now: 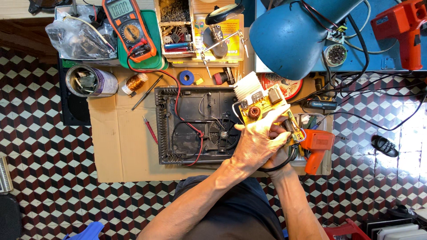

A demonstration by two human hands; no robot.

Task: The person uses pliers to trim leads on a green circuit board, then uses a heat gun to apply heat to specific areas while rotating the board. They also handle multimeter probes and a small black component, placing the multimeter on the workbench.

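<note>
My left hand grips a yellow circuit board that carries a white finned heat sink and a copper coil. The board is held tilted over the right end of an open black appliance case. My right hand sits under the left one, mostly hidden, with its fingers curled at the board's lower edge beside a black cable. An orange soldering gun lies just right of both hands, its tip close to the board.
The case rests on brown cardboard on a tiled floor. Behind it are an orange multimeter with a red lead into the case, a tin can, a copper wire spool, a blue lamp and a red power tool.
</note>
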